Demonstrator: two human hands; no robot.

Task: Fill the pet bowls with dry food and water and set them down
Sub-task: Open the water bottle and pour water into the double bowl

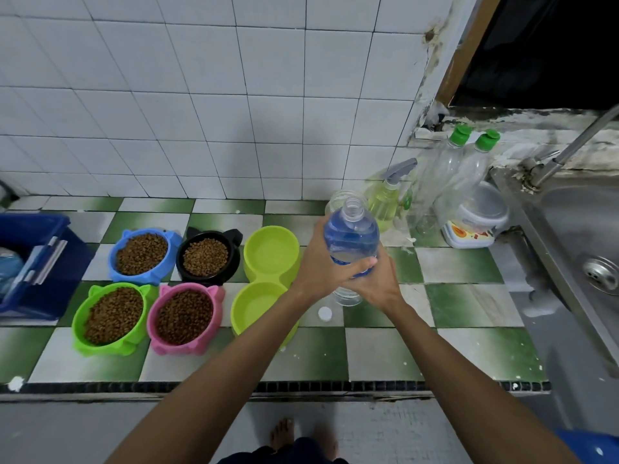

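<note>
Both arms reach forward over the counter and meet at the water bottle. The left hand and the right hand are together, fingers curled around its lower part. The bottle has no cap; its long axis is almost upright, and the open neck points up and toward the back wall. It is held above the counter, just right of the double bowl, near the middle.
</note>
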